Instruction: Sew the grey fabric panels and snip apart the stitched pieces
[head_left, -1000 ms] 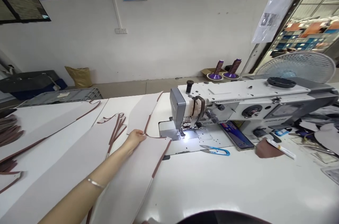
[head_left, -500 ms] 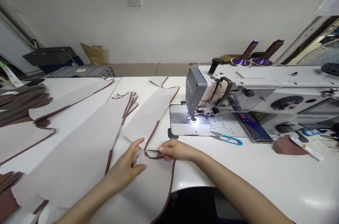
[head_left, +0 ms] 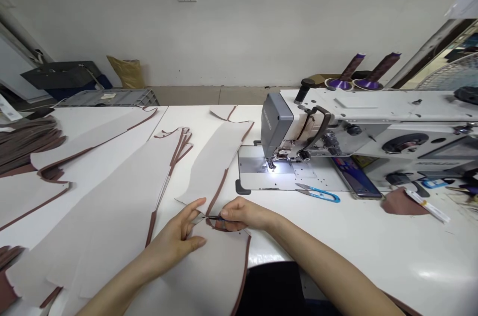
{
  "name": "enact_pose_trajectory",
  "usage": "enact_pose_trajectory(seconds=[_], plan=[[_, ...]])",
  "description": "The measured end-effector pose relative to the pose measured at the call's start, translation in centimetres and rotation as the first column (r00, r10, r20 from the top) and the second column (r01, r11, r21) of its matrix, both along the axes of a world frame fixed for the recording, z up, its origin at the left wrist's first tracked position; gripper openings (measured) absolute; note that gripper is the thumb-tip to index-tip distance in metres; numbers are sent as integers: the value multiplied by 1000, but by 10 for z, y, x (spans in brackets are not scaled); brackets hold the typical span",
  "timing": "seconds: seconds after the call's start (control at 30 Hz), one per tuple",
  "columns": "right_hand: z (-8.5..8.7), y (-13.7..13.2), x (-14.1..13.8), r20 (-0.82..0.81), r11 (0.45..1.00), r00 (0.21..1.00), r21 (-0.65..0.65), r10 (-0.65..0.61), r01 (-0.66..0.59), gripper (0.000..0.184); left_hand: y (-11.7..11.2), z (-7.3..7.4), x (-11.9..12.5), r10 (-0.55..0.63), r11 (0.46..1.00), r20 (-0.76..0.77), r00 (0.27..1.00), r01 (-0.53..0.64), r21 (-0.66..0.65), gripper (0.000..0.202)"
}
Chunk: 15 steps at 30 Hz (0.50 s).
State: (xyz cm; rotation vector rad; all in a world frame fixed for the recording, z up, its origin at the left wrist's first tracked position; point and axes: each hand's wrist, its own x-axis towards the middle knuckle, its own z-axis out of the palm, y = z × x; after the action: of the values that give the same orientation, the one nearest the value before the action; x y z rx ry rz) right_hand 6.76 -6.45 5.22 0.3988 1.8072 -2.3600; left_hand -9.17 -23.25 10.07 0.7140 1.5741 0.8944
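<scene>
Right hand's (head_left: 241, 214) fingers, gripping probable snips (head_left: 214, 218), have edged in, working the panel (head_left: 220, 261) two o'clock from left hand's (head_left: 174, 241) parted fingers.

The pale grey panels (head_left: 209, 271) are edged in reddish brown. The machine (head_left: 373, 114) is finished in white and grey, the table (head_left: 298, 236) in white. The spools (head_left: 351, 68) are wound in brown over purple bases (head_left: 339, 85), the snips (head_left: 326, 196) handled in blue.

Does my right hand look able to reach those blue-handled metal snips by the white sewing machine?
Likely yes: nothing visible lies between the right hand and the snips, but it holds a slim dark tool.
</scene>
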Motion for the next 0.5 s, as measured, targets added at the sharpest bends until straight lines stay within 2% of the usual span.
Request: enact_pose_trajectory(seconds=[0.17, 0.33, 0.5], plan=[[-2, -1, -2, -92, 999, 995, -30, -27, 25, 47, 0, 0, -1, 10, 1000, -4, 1000, -10, 12, 86], [-1, -3, -3, -105, 998, 993, -27, -58, 56, 45, 1, -3, -3, 19, 999, -9, 1000, -19, 26, 84], [-4, -2, -1, -88, 998, 994, -15, -66, 65, 45, 2, -7, -4, 13, 1000, 51, 999, -14, 19, 86]])
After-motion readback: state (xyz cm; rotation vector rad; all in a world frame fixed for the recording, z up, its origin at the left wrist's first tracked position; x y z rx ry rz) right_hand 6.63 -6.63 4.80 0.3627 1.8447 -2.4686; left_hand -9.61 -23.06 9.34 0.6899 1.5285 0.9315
